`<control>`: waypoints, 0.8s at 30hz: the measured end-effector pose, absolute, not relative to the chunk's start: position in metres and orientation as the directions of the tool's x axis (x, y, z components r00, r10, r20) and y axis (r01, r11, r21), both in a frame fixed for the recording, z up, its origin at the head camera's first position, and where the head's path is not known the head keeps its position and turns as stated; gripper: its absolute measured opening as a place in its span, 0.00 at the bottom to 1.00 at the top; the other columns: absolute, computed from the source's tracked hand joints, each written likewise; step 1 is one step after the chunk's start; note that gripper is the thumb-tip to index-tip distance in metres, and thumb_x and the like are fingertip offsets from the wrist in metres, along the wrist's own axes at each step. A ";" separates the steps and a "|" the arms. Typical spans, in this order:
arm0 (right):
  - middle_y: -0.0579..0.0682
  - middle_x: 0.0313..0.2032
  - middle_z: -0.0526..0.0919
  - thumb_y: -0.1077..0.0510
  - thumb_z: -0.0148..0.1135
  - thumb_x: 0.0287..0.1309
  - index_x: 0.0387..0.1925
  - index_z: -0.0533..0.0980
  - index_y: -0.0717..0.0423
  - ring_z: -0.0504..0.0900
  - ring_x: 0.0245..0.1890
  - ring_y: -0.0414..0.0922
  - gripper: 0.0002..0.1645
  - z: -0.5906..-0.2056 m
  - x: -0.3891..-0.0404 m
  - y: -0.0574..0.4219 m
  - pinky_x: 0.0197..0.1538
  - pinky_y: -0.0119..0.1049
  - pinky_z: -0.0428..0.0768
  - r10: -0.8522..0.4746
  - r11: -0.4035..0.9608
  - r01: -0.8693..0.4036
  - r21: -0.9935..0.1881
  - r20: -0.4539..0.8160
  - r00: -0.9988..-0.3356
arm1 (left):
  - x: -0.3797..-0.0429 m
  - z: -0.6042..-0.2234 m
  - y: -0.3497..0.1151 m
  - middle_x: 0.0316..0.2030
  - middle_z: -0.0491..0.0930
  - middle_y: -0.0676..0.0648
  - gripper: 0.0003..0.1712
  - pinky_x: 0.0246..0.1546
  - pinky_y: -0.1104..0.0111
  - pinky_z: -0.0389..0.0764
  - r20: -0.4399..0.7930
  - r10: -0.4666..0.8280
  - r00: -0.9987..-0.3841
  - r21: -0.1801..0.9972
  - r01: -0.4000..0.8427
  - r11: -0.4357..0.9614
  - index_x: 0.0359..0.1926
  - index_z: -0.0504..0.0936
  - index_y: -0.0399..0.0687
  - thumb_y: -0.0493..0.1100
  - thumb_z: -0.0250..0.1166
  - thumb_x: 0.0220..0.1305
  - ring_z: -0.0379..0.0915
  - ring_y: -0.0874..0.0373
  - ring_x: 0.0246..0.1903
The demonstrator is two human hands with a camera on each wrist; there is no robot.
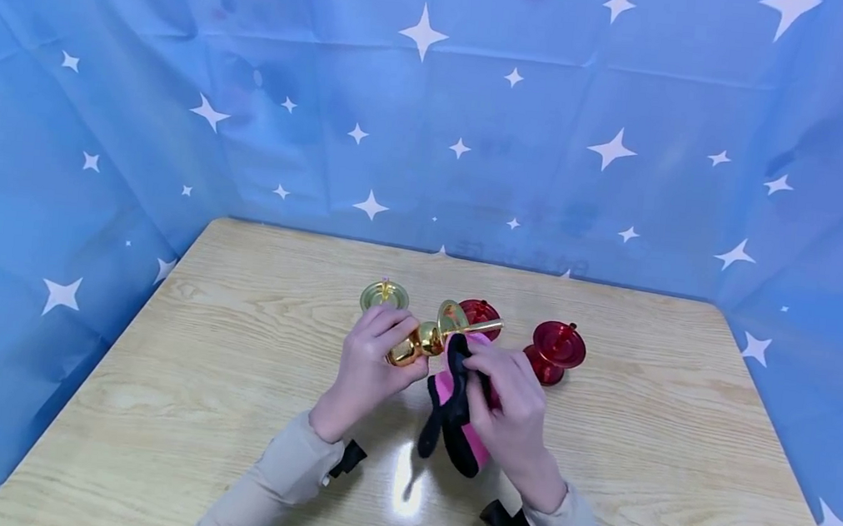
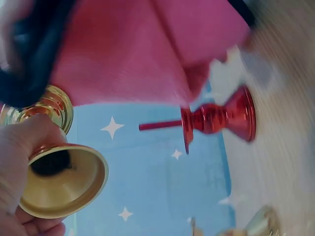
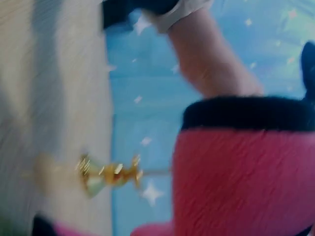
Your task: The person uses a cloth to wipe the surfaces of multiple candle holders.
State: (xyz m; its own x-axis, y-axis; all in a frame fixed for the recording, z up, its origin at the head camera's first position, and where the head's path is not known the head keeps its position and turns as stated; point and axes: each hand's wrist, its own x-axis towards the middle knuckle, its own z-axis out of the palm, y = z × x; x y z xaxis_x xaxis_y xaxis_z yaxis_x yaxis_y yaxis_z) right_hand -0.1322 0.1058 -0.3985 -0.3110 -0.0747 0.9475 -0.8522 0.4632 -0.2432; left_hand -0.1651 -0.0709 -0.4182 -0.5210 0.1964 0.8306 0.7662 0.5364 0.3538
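Note:
My left hand grips a shiny gold candlestick by its base. It is tipped on its side, with its thin spike pointing right. In the left wrist view, the hollow underside of the candlestick's base faces the camera. A pink cloth with black edging hangs from my right hand, pinched between thumb and fingers close to the candlestick's dish. Whether the cloth touches the candlestick is hard to tell. The pink cloth hides my right fingers in the right wrist view.
Behind my left hand stands another gold candlestick. One red candlestick is partly hidden behind the held one, and a second red candlestick stands to the right. A blue star-patterned curtain backs the wooden table.

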 end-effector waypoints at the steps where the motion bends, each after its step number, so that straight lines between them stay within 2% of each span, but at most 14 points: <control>1: 0.60 0.30 0.83 0.69 0.53 0.52 0.25 0.78 0.67 0.79 0.30 0.54 0.08 -0.401 -0.135 0.109 0.37 0.34 0.76 -0.083 0.454 -0.860 -0.231 0.951 -0.299 | -0.165 -0.419 -0.071 0.32 0.82 0.44 0.18 0.45 0.60 0.76 0.823 0.186 -0.538 0.386 0.767 0.513 0.32 0.84 0.37 0.34 0.71 0.32 0.74 0.50 0.36; 3: 0.60 0.30 0.83 0.68 0.53 0.54 0.24 0.78 0.67 0.79 0.30 0.54 0.09 -0.404 -0.139 0.115 0.38 0.34 0.76 -0.098 0.430 -0.877 -0.216 0.954 -0.283 | -0.165 -0.419 -0.070 0.31 0.82 0.45 0.17 0.42 0.60 0.76 0.801 0.174 -0.572 0.444 0.765 0.467 0.31 0.85 0.37 0.34 0.71 0.31 0.73 0.51 0.35; 7: 0.60 0.29 0.83 0.64 0.54 0.60 0.24 0.78 0.66 0.79 0.31 0.55 0.12 -0.406 -0.146 0.127 0.42 0.33 0.75 -0.124 0.390 -0.888 -0.242 0.942 -0.311 | -0.165 -0.418 -0.070 0.30 0.82 0.46 0.17 0.39 0.60 0.75 0.776 0.195 -0.600 0.494 0.770 0.404 0.31 0.85 0.37 0.34 0.71 0.31 0.74 0.53 0.35; 14: 0.59 0.29 0.83 0.59 0.56 0.63 0.22 0.79 0.64 0.77 0.31 0.54 0.16 -0.404 -0.156 0.141 0.45 0.30 0.74 -0.139 0.351 -0.891 -0.289 0.924 -0.355 | -0.165 -0.414 -0.074 0.31 0.82 0.46 0.16 0.37 0.64 0.76 0.745 0.317 -0.587 0.503 0.806 0.312 0.30 0.85 0.37 0.34 0.71 0.30 0.74 0.54 0.36; 19: 0.62 0.31 0.84 0.67 0.58 0.56 0.23 0.79 0.67 0.77 0.31 0.54 0.09 -0.405 -0.160 0.143 0.42 0.28 0.73 -0.108 0.267 -0.897 -0.352 0.914 -0.390 | -0.165 -0.414 -0.076 0.30 0.82 0.47 0.15 0.37 0.67 0.74 0.711 0.380 -0.591 0.529 0.806 0.264 0.30 0.85 0.39 0.34 0.71 0.32 0.73 0.56 0.35; 24: 0.61 0.28 0.83 0.72 0.60 0.48 0.22 0.79 0.65 0.78 0.33 0.50 0.04 -0.410 -0.156 0.141 0.45 0.29 0.74 -0.071 0.274 -0.873 -0.404 0.897 -0.437 | -0.166 -0.419 -0.072 0.32 0.82 0.44 0.16 0.35 0.68 0.76 0.710 0.329 -0.622 0.562 0.783 0.268 0.30 0.85 0.36 0.33 0.71 0.31 0.74 0.54 0.36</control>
